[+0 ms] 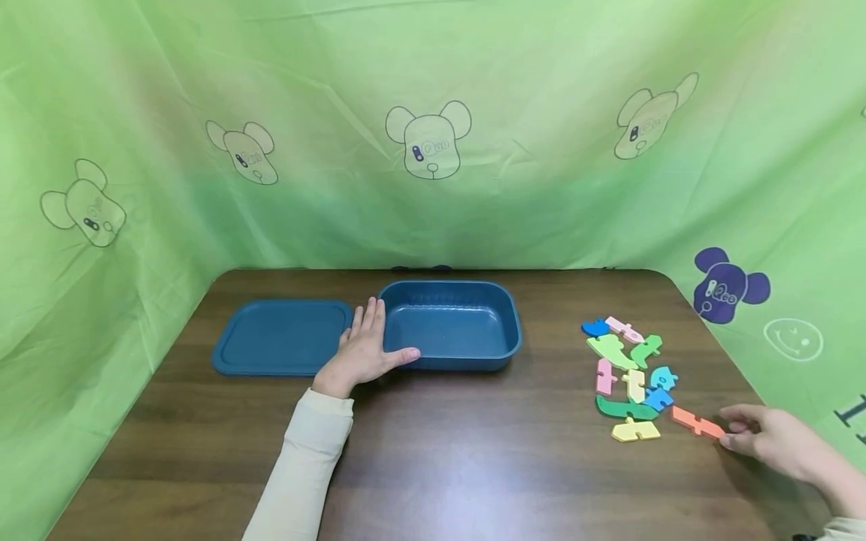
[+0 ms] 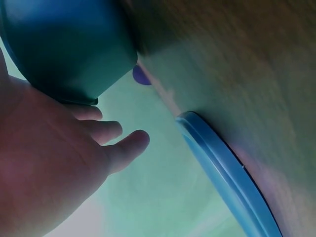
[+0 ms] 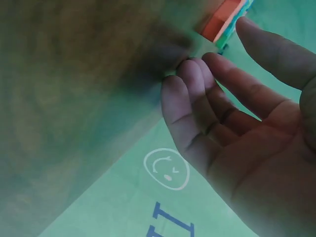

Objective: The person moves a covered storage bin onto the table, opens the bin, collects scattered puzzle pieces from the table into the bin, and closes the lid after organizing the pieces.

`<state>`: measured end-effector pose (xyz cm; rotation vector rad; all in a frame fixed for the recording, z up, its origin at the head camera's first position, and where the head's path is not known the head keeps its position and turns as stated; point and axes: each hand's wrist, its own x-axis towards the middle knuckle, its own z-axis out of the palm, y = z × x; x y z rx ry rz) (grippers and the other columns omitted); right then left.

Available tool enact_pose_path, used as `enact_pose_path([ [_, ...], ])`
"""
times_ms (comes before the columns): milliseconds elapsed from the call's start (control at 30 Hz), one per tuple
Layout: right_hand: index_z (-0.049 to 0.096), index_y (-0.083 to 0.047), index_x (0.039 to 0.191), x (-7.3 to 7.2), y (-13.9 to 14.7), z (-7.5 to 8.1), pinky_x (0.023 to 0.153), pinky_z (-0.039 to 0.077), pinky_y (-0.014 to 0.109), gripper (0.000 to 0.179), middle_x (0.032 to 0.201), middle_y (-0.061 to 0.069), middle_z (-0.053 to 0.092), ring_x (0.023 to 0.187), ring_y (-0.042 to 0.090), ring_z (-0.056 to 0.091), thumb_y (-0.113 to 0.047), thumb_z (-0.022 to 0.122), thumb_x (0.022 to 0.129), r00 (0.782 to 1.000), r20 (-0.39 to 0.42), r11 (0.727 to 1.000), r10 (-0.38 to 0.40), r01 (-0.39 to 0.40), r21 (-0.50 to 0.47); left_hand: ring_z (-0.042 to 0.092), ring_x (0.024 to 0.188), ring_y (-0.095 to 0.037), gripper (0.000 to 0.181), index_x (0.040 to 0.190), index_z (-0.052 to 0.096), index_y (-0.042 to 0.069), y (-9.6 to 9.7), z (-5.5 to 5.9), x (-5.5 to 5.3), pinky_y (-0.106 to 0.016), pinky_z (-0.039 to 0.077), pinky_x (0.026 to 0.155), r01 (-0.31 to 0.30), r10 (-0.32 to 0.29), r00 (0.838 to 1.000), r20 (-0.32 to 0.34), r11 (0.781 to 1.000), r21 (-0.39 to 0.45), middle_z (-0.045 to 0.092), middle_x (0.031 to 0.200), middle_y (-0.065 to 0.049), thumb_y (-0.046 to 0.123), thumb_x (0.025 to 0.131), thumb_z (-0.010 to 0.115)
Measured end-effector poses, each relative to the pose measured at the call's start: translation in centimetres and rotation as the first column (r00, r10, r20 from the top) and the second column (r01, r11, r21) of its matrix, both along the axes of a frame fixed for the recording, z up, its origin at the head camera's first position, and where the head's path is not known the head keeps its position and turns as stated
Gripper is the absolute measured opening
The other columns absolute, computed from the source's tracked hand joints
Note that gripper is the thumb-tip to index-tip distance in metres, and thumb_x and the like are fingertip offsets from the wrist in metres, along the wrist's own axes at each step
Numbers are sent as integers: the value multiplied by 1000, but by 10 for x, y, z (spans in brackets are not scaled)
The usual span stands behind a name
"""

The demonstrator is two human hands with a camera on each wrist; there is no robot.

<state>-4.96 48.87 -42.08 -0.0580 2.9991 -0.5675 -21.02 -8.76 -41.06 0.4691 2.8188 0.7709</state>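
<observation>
My left hand [image 1: 361, 352] rests against the left side of a blue plastic box [image 1: 452, 364], its fingers straight and the thumb reaching over the front rim. In the left wrist view the palm lies along the box's outer wall [image 2: 74, 54]. At the right, my right hand [image 1: 767, 439] is beside the end of an orange puzzle piece [image 1: 697, 423]. The right wrist view has the thumb and forefinger apart, with the orange piece [image 3: 222, 20] just beyond their tips. Several coloured puzzle pieces lie to its left, including a dark green one [image 1: 625, 409] and a yellow one [image 1: 636, 430].
A flat blue lid [image 1: 284, 338] lies left of the box on the brown wooden table [image 1: 460, 466]. Farther back among the pieces are a light green one [image 1: 611, 350] and a pink one [image 1: 624, 329]. A green printed curtain [image 1: 433, 218] hangs around the table's back and sides.
</observation>
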Motion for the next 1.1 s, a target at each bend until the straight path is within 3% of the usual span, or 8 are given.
enact_pose_path([
  [367, 65, 13, 105, 7, -4, -7, 62, 44, 29, 39, 87, 4, 63, 72, 1, 48, -12, 82, 81, 999, -36, 999, -35, 36, 30, -6, 152, -39, 115, 161, -3, 3, 2, -2, -2, -65, 9, 115, 5, -5, 1000, -6, 1000, 27, -7, 168, -15, 63, 90, 66],
  [667, 68, -2, 93, 8, -11, -10, 61, 39, 36, 20, 77, -3, 55, 65, 9, 45, -11, 81, 80, 998, -40, 995, -50, 53, 87, -7, 152, -36, 116, 161, -6, 7, 4, -2, -3, -63, 8, 116, 2, -2, 1000, 6, 999, 34, -9, 168, -12, 64, 90, 66],
  [1100, 68, 2, 93, 2, -17, -8, 60, 41, 37, 23, 76, -3, 57, 67, 15, 48, -11, 82, 81, 998, -41, 994, -43, 47, 103, -8, 152, -37, 121, 160, -12, 5, -2, -7, -5, -65, 8, 115, 10, -15, 999, 41, 994, 112, -14, 167, -13, 59, 89, 70],
])
